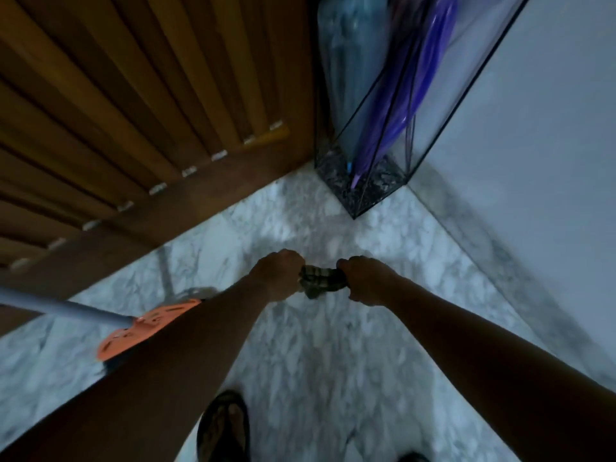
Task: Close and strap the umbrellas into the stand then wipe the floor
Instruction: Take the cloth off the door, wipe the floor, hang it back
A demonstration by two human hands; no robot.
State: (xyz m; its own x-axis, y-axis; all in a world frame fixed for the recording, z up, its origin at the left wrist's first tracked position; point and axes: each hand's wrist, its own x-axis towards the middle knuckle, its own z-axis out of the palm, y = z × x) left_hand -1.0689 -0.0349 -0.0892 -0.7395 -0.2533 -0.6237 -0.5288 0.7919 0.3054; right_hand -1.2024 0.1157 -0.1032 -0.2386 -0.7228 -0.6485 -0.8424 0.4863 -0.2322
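Note:
A dark checked cloth (321,282), bunched into a short roll, is stretched between my two hands above the marble floor (316,355). My left hand (278,275) grips its left end and my right hand (365,278) grips its right end, both fists curled tight. In the corner beyond stands a black wire-frame umbrella stand (361,195) with clear sides. Inside it lean a closed purple umbrella (410,95) and a closed clear bluish umbrella (350,61), tips down on the stand's dark base.
A slatted wooden door (133,111) fills the left side. A mop with a grey pole (63,310) and an orange head (146,325) lies on the floor at left, partly behind my left forearm. A white wall (533,161) runs along the right. My sandalled foot (223,428) is below.

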